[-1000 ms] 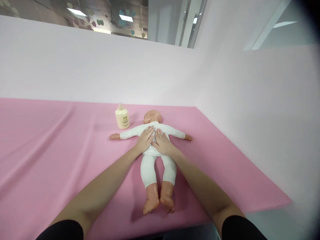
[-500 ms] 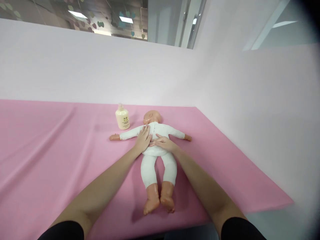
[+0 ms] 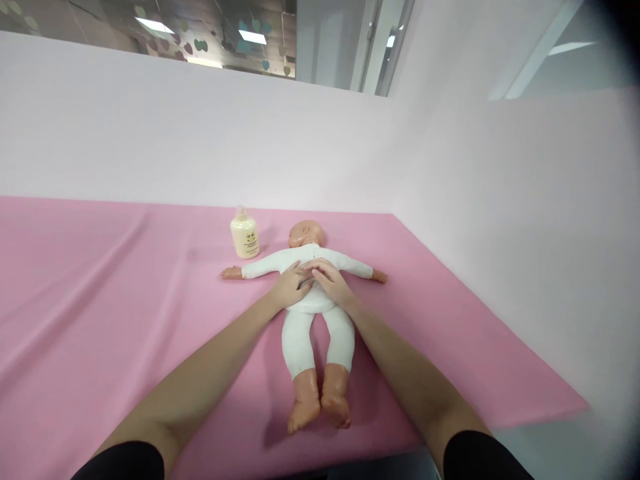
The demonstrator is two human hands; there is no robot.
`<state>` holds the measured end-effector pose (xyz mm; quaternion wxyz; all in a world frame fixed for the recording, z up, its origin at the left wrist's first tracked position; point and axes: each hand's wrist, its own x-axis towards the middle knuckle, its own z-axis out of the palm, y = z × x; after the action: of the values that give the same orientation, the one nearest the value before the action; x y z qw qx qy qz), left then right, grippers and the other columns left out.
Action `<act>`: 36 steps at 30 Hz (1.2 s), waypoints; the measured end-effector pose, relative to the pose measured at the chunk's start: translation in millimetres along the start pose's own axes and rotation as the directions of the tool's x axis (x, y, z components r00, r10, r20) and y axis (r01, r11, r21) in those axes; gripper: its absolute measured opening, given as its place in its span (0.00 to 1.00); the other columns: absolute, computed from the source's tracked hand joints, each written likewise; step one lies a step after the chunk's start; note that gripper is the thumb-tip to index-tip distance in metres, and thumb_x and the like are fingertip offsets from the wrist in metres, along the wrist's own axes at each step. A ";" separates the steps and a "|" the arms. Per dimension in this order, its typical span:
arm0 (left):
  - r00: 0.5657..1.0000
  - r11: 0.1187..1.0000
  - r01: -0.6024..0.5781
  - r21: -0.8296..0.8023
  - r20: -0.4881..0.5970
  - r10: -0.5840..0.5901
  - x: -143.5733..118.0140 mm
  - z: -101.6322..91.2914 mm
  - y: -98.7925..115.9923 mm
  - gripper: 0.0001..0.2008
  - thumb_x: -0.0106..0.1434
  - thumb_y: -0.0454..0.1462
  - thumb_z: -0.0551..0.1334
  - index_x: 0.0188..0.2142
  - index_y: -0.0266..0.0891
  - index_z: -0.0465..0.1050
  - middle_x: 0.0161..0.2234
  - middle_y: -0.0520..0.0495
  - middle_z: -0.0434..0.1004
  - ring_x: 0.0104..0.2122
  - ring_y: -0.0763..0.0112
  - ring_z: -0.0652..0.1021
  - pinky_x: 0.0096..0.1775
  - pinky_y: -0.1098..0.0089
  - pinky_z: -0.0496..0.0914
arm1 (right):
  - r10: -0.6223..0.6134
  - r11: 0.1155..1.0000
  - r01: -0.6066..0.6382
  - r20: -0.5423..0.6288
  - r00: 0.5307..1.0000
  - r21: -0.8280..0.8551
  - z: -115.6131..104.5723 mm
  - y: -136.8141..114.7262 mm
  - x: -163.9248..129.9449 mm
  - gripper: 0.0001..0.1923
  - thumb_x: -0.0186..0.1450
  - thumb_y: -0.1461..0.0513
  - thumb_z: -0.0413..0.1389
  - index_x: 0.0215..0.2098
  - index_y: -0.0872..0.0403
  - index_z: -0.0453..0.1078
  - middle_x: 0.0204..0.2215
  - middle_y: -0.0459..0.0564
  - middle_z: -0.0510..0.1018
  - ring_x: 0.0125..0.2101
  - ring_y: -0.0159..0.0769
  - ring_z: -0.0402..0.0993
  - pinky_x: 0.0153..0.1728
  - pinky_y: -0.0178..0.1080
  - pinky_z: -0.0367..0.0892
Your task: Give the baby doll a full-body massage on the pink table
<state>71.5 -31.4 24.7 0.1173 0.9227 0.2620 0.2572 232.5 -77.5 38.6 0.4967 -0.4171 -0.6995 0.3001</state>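
Observation:
A baby doll (image 3: pixel 300 337) in a white body suit lies stretched out on a pink covering (image 3: pixel 210 373), its arms out to the sides and its head (image 3: pixel 306 233) at the far end. My left hand (image 3: pixel 291 287) rests on the left side of the doll's torso, fingers pointing inward. From the other side my right hand (image 3: pixel 331 280) lies over the torso, its fingers extended and meeting my left fingertips. Neither hand grips anything. Part of the torso is hidden under both hands.
A pale yellow bottle (image 3: pixel 245 237) with a clear top stands left of the doll's head. White walls (image 3: pixel 200 133) rise behind and to the right. A window (image 3: pixel 210 40) is above. The covering's right edge slants toward me.
My left fingers have come down from the doll's upper chest and turned inward. My right hand has shifted slightly up, and the fingertips of both hands now meet.

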 end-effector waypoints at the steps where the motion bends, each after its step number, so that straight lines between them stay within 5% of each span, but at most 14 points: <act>1: 0.999 0.998 -0.052 -0.033 -0.007 0.052 -0.4 -0.2 0.6 0.17 0.62 0.34 0.51 0.48 0.41 0.72 0.51 0.46 0.73 0.56 0.61 0.68 0.58 0.54 0.57 | -0.077 0.990 0.078 0.008 0.997 -0.119 1.1 -2.3 0.0 0.15 0.66 0.56 0.46 0.40 0.53 0.71 0.41 0.50 0.75 0.43 0.35 0.69 0.50 0.42 0.61; 3: 0.992 0.988 -0.127 -0.084 -0.025 0.125 -1.3 1.1 1.1 0.15 0.61 0.33 0.52 0.41 0.39 0.76 0.45 0.45 0.77 0.47 0.63 0.75 0.51 0.59 0.66 | -0.148 0.925 0.176 0.105 0.983 -0.336 2.4 -4.5 0.6 0.16 0.67 0.56 0.46 0.48 0.50 0.70 0.54 0.49 0.68 0.57 0.40 0.57 0.59 0.47 0.48; 5: 0.987 0.981 -0.160 -0.107 -0.032 0.158 -1.9 3.1 1.7 0.14 0.60 0.33 0.52 0.34 0.37 0.77 0.40 0.43 0.79 0.40 0.64 0.77 0.44 0.63 0.70 | -0.086 0.871 0.176 0.210 0.974 -0.458 2.4 -2.4 2.2 0.19 0.69 0.56 0.42 0.53 0.45 0.67 0.60 0.44 0.61 0.63 0.42 0.47 0.62 0.51 0.40; 12: 0.983 0.959 -0.183 -0.216 -0.062 0.174 0.7 3.4 4.4 0.14 0.64 0.36 0.51 0.29 0.40 0.75 0.37 0.47 0.79 0.42 0.66 0.75 0.48 0.64 0.68 | 0.101 0.820 0.030 0.195 0.976 -0.572 -1.3 17.6 12.4 0.25 0.70 0.53 0.34 0.62 0.46 0.54 0.65 0.42 0.47 0.66 0.40 0.36 0.63 0.50 0.38; 19: 0.986 0.922 -0.137 -0.362 -0.139 0.092 2.9 9.1 -2.1 0.16 0.66 0.37 0.50 0.31 0.38 0.76 0.39 0.44 0.78 0.44 0.65 0.75 0.50 0.62 0.67 | 0.233 0.710 -0.128 0.059 0.971 -0.692 0.8 24.3 13.7 0.28 0.70 0.53 0.33 0.66 0.52 0.42 0.66 0.45 0.41 0.66 0.42 0.34 0.63 0.50 0.39; 25: 0.975 0.937 -0.043 -0.347 -0.220 -0.037 0.5 16.5 -10.6 0.17 0.66 0.39 0.49 0.35 0.39 0.77 0.45 0.44 0.77 0.51 0.63 0.72 0.57 0.57 0.60 | 0.341 0.594 -0.253 -0.046 0.939 -0.764 10.7 15.9 6.1 0.32 0.69 0.54 0.32 0.66 0.65 0.40 0.66 0.57 0.40 0.65 0.49 0.36 0.62 0.54 0.40; 30: 0.955 0.938 0.046 -0.343 -0.260 -0.142 0.3 14.7 -8.6 0.18 0.67 0.38 0.46 0.48 0.39 0.71 0.52 0.45 0.72 0.55 0.67 0.69 0.59 0.58 0.58 | 0.356 0.559 -0.211 0.003 0.934 -0.802 17.3 1.7 -3.6 0.38 0.68 0.50 0.36 0.65 0.72 0.40 0.65 0.66 0.40 0.65 0.51 0.34 0.62 0.54 0.38; 36: 0.976 0.973 0.076 -0.218 -0.185 -0.118 0.5 12.3 -9.3 0.21 0.67 0.38 0.45 0.55 0.39 0.65 0.59 0.45 0.64 0.61 0.67 0.60 0.62 0.58 0.52 | 0.294 0.598 -0.091 0.112 0.949 -0.797 16.2 -2.6 -6.1 0.38 0.67 0.51 0.40 0.64 0.73 0.43 0.64 0.68 0.44 0.65 0.51 0.36 0.63 0.53 0.37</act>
<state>74.5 -24.3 11.3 0.1998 0.8612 0.2888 0.3674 217.4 -84.2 32.8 0.1446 -0.6269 -0.7629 0.0641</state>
